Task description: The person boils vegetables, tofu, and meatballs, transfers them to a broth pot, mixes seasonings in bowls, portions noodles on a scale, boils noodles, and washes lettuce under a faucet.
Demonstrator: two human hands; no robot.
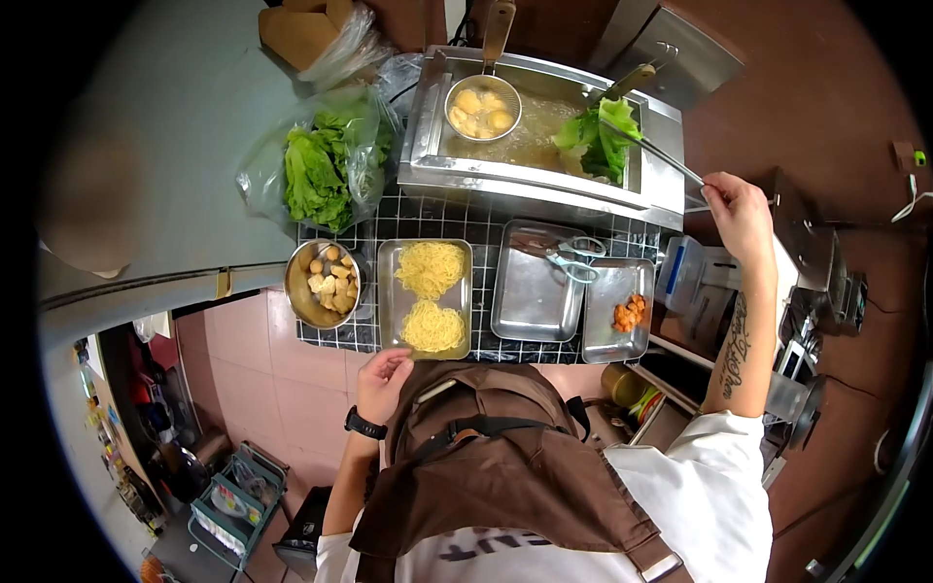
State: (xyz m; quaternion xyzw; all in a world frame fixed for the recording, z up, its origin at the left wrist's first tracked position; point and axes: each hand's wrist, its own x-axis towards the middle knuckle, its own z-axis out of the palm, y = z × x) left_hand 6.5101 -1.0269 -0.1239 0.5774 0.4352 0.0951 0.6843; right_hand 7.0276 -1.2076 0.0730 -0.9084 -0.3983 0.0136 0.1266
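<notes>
My right hand (737, 216) grips a long thin metal utensil (671, 161), chopsticks or tongs, I cannot tell which. Its far end reaches green lettuce leaves (604, 138) in the right part of a steel cooker (544, 190) filled with liquid. At the cooker's left, a strainer (496, 41) holds yellowish pieces in the liquid. Beside the near left corner of a metal tray (387, 291), my left hand (383, 381) has its fingers drawn together. Whether it touches the rim or holds anything is unclear. Two noodle portions (431, 270) lie in that tray.
A bowl (293, 296) of balls and chunks stands left of the noodles. Scissors (575, 258) lie across a steel tray (535, 301), with another tray (607, 345) of orange-red pieces to the right. Bagged lettuce (316, 180) sits behind, left. A second handle (630, 82) leans over the cooker.
</notes>
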